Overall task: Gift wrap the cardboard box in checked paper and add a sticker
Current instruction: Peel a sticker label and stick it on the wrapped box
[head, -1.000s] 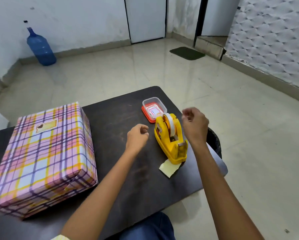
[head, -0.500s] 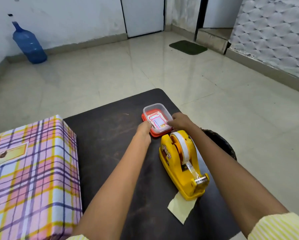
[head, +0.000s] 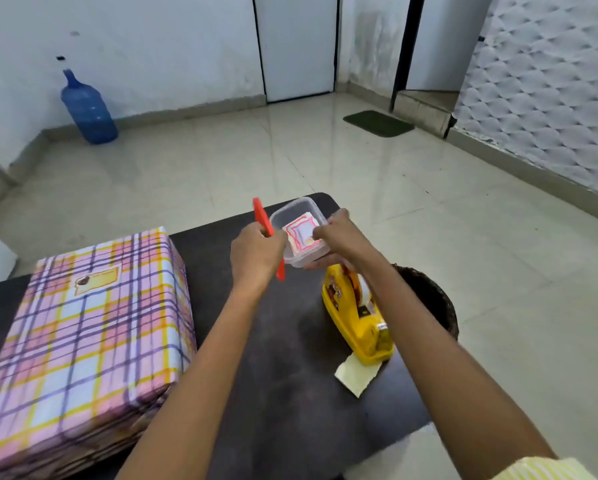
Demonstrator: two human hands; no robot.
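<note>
Your left hand (head: 257, 252) is curled tight around the red lid (head: 263, 218), holding it on edge so it stands nearly upright, just left of the clear tub (head: 295, 210). Your right hand (head: 342, 237) has the tub by its near right side, with the thumb up at the rim and the fingers (head: 320, 265) tucked under the base, so neither hand has any slack. The tub tips toward you and you can see the stack of stickers (head: 302, 233) inside. I can't tell if lid and tub actually touch, but they're right beside each other. The wrapped box (head: 83, 334) sits at the lower left of the frame, fully covered in the checked paper, with a sticker (head: 96, 278) on its top near the far end. It's well apart from both hands. The yellow tape dispenser (head: 356, 323) is directly below your right wrist, close to the right edge of the table (head: 276, 403), and a pale yellow paper slip (head: 358, 377) pokes out from under its near end. The far table edge runs just behind the tub. A dark round basket (head: 434, 299) sits off the right edge. The open room is the bare dark strip between the box and the dispenser, under your forearms.
</note>
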